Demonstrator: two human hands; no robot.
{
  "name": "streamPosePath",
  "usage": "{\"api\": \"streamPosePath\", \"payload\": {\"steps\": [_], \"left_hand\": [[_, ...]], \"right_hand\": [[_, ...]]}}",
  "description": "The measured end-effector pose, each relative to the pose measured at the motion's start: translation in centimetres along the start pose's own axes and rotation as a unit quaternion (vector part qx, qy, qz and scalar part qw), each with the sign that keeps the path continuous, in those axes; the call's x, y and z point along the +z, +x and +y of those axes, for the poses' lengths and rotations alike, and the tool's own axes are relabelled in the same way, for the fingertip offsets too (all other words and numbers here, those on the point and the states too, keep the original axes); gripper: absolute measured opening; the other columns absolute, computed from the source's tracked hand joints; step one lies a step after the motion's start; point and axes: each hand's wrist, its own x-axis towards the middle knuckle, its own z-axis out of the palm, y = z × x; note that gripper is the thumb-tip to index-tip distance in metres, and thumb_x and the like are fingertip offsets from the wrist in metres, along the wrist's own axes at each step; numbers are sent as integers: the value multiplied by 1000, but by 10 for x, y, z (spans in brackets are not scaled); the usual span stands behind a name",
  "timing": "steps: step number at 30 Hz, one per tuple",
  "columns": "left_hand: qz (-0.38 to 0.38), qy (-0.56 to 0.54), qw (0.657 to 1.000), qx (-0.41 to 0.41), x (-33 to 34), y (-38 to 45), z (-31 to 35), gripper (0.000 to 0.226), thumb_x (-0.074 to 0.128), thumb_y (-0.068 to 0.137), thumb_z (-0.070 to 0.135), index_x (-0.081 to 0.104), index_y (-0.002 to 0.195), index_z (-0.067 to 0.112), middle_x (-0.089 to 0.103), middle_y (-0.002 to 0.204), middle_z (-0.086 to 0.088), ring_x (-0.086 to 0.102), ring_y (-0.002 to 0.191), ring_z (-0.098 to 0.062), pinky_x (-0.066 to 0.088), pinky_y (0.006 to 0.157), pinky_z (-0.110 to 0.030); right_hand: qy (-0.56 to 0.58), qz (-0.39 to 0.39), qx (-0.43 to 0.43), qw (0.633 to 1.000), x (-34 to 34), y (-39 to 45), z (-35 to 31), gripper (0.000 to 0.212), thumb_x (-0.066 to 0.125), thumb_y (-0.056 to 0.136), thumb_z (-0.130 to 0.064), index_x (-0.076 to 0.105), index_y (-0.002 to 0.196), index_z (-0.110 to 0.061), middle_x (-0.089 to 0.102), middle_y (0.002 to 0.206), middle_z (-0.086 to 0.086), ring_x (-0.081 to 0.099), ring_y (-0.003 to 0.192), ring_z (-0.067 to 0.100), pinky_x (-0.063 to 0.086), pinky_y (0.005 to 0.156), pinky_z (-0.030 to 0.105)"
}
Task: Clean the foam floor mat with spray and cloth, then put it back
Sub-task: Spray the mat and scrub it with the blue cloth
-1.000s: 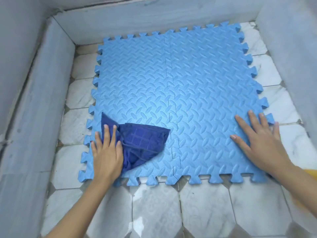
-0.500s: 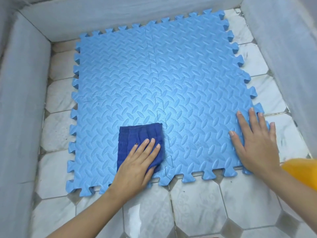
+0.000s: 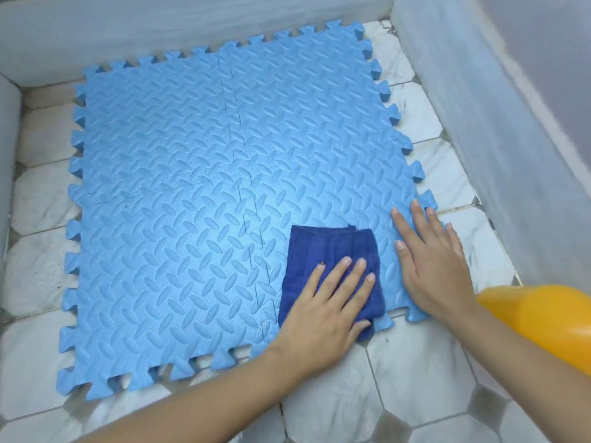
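The foam mat [image 3: 204,193] is light blue, embossed all over with a raised leaf-like tread, and has a soft sheen. On its near right part lies a dark blue woven cloth [image 3: 332,251], matt and folded. Around the mat, the floor [image 3: 412,378] is glossy, marbled white tile with darker grout.

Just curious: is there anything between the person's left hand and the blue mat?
Yes: the folded dark blue cloth lies under the left hand, on the foam mat. The right hand presses the mat directly.
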Motion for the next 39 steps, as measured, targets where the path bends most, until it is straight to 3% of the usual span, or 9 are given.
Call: {"api": "streamPosePath", "payload": {"steps": [11, 15, 18, 20, 24, 28, 34, 36, 39], "left_hand": [[52, -54, 987, -141, -20, 154, -97, 53, 27, 101, 31, 32, 147, 5, 26, 156, -14, 17, 146, -29, 22, 117, -45], [54, -17, 998, -24, -10, 96, -55, 53, 31, 97, 30, 45, 139, 1, 41, 148, -16, 34, 140, -30, 31, 114, -44], [-12, 2, 996, 90, -4, 36, -25, 55, 35, 95, 33, 43, 142, 5, 38, 151, -11, 34, 140, -25, 26, 112, -42], [7, -1, 994, 106, -5, 49, -33, 55, 35, 95, 33, 43, 142, 7, 38, 151, -9, 34, 141, -24, 25, 113, -40], [12, -10, 1000, 6, -11, 146, -57, 57, 26, 98, 37, 37, 145, 8, 35, 153, -9, 29, 143, -27, 28, 114, -44], [12, -32, 995, -97, -22, 210, -79, 55, 25, 102, 36, 22, 151, 10, 17, 160, -7, 10, 148, -26, 16, 118, -45], [17, 10, 1000, -22, -13, 100, -72, 56, 27, 99, 38, 34, 147, 11, 31, 155, -5, 26, 144, -24, 27, 115, -42], [49, 18, 991, -121, -14, 82, -112, 55, 27, 99, 35, 34, 147, 8, 32, 154, -9, 27, 143, -29, 29, 114, -45], [84, -10, 946, -312, -25, 74, -177, 55, 29, 101, 29, 26, 149, 2, 20, 157, -17, 21, 143, -38, 24, 115, -49]], "right_hand": [[-11, 55, 61, 997, 7, -4, -3, 54, 23, 100, -30, 31, 151, -17, 23, 160, 11, 15, 150, 26, 3, 119, 53], [44, 91, 117, 988, 11, 0, 1, 56, 22, 98, -26, 30, 151, -10, 25, 160, 9, 15, 150, 20, 1, 123, 45], [72, 106, 122, 984, 14, 2, 0, 54, 23, 98, -22, 33, 150, -8, 31, 158, 9, 21, 149, 20, 9, 123, 42], [78, 115, 121, 983, 15, 3, 0, 53, 25, 98, -20, 36, 148, -6, 33, 157, 10, 24, 148, 21, 12, 122, 41], [79, 119, 121, 982, 17, 3, 2, 53, 25, 98, -19, 38, 147, -3, 35, 155, 12, 27, 146, 23, 13, 122, 39], [87, 113, 122, 982, 17, 3, 2, 52, 29, 98, -17, 37, 147, -3, 34, 156, 12, 27, 147, 23, 11, 122, 35], [57, 100, 110, 987, 16, 1, 5, 55, 23, 97, -19, 35, 148, -3, 34, 155, 14, 26, 147, 24, 13, 121, 35], [41, 92, 110, 989, 16, 2, 4, 57, 20, 95, -20, 35, 147, -2, 35, 155, 15, 27, 146, 25, 14, 122, 39], [0, 85, 104, 991, 15, 3, 1, 58, 23, 92, -20, 38, 145, -2, 39, 152, 20, 31, 144, 30, 13, 120, 50]]}}
